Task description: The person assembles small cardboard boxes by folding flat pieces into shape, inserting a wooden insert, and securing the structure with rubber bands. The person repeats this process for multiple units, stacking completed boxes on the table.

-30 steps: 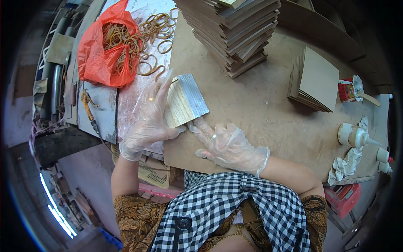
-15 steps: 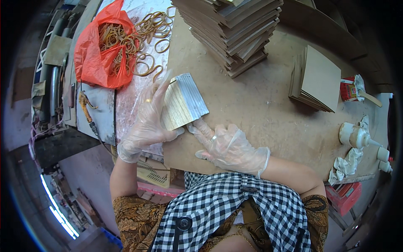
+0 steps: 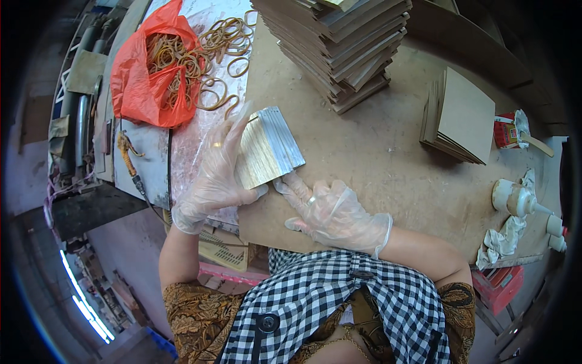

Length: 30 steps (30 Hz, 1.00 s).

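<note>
A block of thin stacked pieces (image 3: pixel 264 145) lies tilted on the brown work board, with a gold grained face and silvery ridged layers along its right side. My left hand (image 3: pixel 218 161), in a clear plastic glove, holds it from the left, fingers along the left edge and thumb at the lower edge. My right hand (image 3: pixel 336 212), gloved likewise and wearing a ring, rests on the board. Its outstretched fingertips touch the block's lower right corner, while its thumb lies apart from the fingers.
A tall stack of brown boards (image 3: pixel 345 54) stands ahead, with a smaller stack (image 3: pixel 464 118) to its right. A red bag (image 3: pixel 133 85) spills rubber bands (image 3: pixel 227 39) at the left. A glue bottle (image 3: pixel 512 197) and crumpled tissue (image 3: pixel 503 242) lie near the right edge.
</note>
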Each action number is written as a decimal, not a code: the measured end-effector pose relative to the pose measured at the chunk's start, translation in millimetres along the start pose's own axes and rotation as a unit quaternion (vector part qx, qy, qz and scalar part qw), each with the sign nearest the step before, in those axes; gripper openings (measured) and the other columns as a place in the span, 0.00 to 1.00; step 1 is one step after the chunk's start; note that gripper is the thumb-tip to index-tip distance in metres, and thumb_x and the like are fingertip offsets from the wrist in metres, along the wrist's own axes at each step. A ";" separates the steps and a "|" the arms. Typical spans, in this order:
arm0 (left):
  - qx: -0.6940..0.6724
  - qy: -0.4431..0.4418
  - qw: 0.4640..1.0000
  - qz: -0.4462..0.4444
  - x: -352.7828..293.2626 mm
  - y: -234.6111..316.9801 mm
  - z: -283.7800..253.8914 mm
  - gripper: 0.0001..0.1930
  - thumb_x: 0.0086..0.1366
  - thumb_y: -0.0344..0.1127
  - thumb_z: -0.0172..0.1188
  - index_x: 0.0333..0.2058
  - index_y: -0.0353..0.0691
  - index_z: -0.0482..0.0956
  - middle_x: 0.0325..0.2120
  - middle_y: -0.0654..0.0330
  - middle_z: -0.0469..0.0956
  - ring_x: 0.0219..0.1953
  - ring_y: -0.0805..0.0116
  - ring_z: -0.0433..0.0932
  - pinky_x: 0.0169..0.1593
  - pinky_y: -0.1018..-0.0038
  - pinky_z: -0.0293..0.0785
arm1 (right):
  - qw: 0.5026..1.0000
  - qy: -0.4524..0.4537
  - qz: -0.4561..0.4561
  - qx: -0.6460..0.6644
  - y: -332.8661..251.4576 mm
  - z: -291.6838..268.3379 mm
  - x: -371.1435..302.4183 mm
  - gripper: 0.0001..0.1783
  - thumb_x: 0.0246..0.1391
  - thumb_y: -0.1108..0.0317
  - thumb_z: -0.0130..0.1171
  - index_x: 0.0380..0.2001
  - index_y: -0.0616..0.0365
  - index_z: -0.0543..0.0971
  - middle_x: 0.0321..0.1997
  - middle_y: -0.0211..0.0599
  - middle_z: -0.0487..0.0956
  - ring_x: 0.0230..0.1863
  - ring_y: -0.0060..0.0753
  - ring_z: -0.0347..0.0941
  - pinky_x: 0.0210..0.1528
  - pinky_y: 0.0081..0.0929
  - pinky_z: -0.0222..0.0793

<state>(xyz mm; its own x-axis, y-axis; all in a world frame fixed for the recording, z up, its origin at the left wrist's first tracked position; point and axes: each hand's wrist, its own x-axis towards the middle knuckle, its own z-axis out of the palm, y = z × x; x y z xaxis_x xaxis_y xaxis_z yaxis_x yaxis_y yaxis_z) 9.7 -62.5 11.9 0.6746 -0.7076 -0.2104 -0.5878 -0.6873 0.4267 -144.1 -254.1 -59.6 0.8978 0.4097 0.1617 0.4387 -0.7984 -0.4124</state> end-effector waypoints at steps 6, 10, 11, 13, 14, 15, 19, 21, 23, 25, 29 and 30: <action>-0.021 0.001 1.000 0.007 -1.9 -5.3 -1.5 0.64 0.38 0.40 0.75 0.73 0.37 0.47 0.68 0.41 0.58 0.72 0.45 0.54 0.73 0.57 0.49 | 1.000 0.007 -0.003 0.008 0.8 1.5 -0.6 0.40 0.56 0.45 0.62 0.64 0.63 0.71 0.69 0.55 0.67 0.32 0.35 0.74 0.31 0.33 0.71; -0.028 -0.001 1.000 0.001 -6.5 -11.9 -1.5 0.64 0.38 0.40 0.76 0.73 0.35 0.48 0.68 0.41 0.59 0.72 0.46 0.55 0.73 0.58 0.49 | 1.000 0.005 0.002 0.010 0.3 -0.1 -0.3 0.40 0.56 0.45 0.62 0.64 0.63 0.71 0.68 0.55 0.67 0.32 0.35 0.74 0.32 0.33 0.72; -0.023 -0.001 1.000 0.001 -6.2 -12.2 -0.3 0.64 0.38 0.40 0.76 0.73 0.35 0.48 0.68 0.41 0.59 0.72 0.46 0.55 0.73 0.59 0.49 | 1.000 0.002 0.003 0.009 0.1 -0.3 -0.6 0.40 0.56 0.45 0.62 0.64 0.63 0.71 0.68 0.55 0.67 0.32 0.35 0.74 0.32 0.33 0.72; -0.015 0.000 1.000 -0.004 -7.6 -14.3 1.1 0.64 0.38 0.40 0.76 0.73 0.34 0.48 0.68 0.41 0.59 0.72 0.46 0.55 0.73 0.59 0.49 | 1.000 -0.001 0.004 0.010 -1.1 0.2 0.2 0.40 0.56 0.45 0.62 0.64 0.63 0.70 0.68 0.55 0.67 0.32 0.35 0.74 0.32 0.33 0.72; -0.018 0.003 1.000 -0.001 -7.4 -14.5 0.8 0.64 0.38 0.40 0.75 0.73 0.34 0.48 0.68 0.41 0.59 0.72 0.46 0.55 0.73 0.59 0.48 | 1.000 -0.001 0.005 0.012 -1.6 0.2 0.7 0.41 0.56 0.45 0.62 0.64 0.63 0.70 0.68 0.54 0.67 0.32 0.35 0.75 0.32 0.33 0.71; -0.020 0.005 1.000 0.002 -6.0 -13.3 1.2 0.64 0.38 0.40 0.75 0.73 0.34 0.48 0.68 0.41 0.59 0.72 0.46 0.55 0.73 0.59 0.48 | 1.000 0.000 0.006 0.013 -1.3 0.3 0.1 0.41 0.56 0.45 0.62 0.64 0.63 0.70 0.67 0.54 0.67 0.33 0.35 0.75 0.32 0.33 0.71; -0.074 0.016 0.997 0.026 -0.5 -7.8 1.1 0.64 0.36 0.39 0.74 0.73 0.33 0.48 0.70 0.43 0.57 0.73 0.47 0.54 0.74 0.59 0.47 | 1.000 0.017 0.004 0.003 0.1 2.6 -1.7 0.42 0.55 0.45 0.62 0.65 0.63 0.69 0.67 0.52 0.68 0.31 0.34 0.74 0.31 0.33 0.70; -0.063 0.026 0.997 0.044 2.2 -6.6 -0.1 0.65 0.36 0.37 0.75 0.73 0.36 0.47 0.69 0.43 0.57 0.71 0.45 0.55 0.73 0.58 0.51 | 1.000 0.030 0.003 0.003 1.2 3.3 -2.5 0.42 0.55 0.45 0.63 0.65 0.63 0.69 0.66 0.50 0.69 0.30 0.34 0.73 0.30 0.33 0.69; -0.071 0.040 0.995 0.050 3.6 -3.3 -2.6 0.66 0.35 0.37 0.75 0.73 0.36 0.47 0.70 0.44 0.55 0.72 0.46 0.54 0.73 0.58 0.50 | 0.999 0.032 0.003 0.018 4.2 -1.7 -1.8 0.42 0.54 0.47 0.64 0.64 0.64 0.70 0.62 0.47 0.71 0.29 0.33 0.73 0.30 0.31 0.69; -0.098 0.059 0.992 0.045 1.6 2.8 -6.5 0.65 0.34 0.38 0.75 0.73 0.33 0.48 0.73 0.46 0.51 0.74 0.51 0.51 0.75 0.60 0.45 | 0.999 0.049 -0.003 0.017 6.2 -3.2 -1.9 0.40 0.53 0.48 0.65 0.63 0.64 0.71 0.57 0.45 0.74 0.28 0.32 0.72 0.29 0.30 0.68; -0.153 0.170 0.972 0.051 -25.4 6.6 3.6 0.64 0.42 0.41 0.77 0.73 0.34 0.45 0.70 0.43 0.53 0.72 0.48 0.54 0.73 0.58 0.51 | 0.985 0.161 -0.054 0.020 3.9 -0.5 -1.4 0.35 0.52 0.52 0.67 0.57 0.65 0.75 0.43 0.40 0.78 0.26 0.29 0.71 0.25 0.29 0.66; -0.231 0.197 0.953 0.011 -39.3 12.1 16.8 0.64 0.43 0.44 0.77 0.73 0.34 0.45 0.70 0.42 0.53 0.72 0.48 0.54 0.73 0.57 0.50 | 0.975 0.201 -0.090 0.035 4.6 -2.6 3.2 0.33 0.52 0.53 0.68 0.54 0.65 0.76 0.39 0.39 0.78 0.25 0.29 0.71 0.25 0.29 0.65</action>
<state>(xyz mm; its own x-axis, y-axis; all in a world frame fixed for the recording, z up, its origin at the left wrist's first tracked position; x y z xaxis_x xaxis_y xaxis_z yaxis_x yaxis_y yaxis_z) -31.5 -45.7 10.5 0.8328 -0.5422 0.1116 -0.4068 -0.4628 0.7876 -139.1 -257.6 -58.7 0.7561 0.3219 0.5698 0.5988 -0.6917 -0.4037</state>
